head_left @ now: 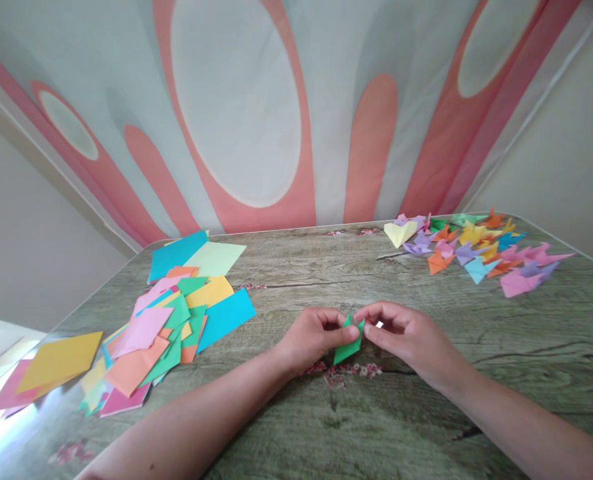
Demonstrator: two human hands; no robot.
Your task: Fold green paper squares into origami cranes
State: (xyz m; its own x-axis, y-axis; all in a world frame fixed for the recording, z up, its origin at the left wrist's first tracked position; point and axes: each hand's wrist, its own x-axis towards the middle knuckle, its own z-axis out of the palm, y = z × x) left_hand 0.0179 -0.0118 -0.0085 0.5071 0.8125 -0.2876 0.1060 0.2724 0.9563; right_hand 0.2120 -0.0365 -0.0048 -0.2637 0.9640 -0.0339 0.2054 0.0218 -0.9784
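A small green folded paper (347, 351) is held upright over the middle of the table, between my two hands. My left hand (321, 337) pinches it from the left, thumb across its near face. My right hand (393, 328) is closed in a pinch at its upper right corner, with thumb and forefinger on the edge. Parts of the paper are hidden behind my fingers, so its full folded shape cannot be made out.
Loose coloured paper squares (149, 327) lie in a heap on the left of the wood-patterned table (296, 267). Folded paper figures (469, 250) in many colours are grouped at the far right. A pink and white patterned sheet (306, 167) rises behind the table.
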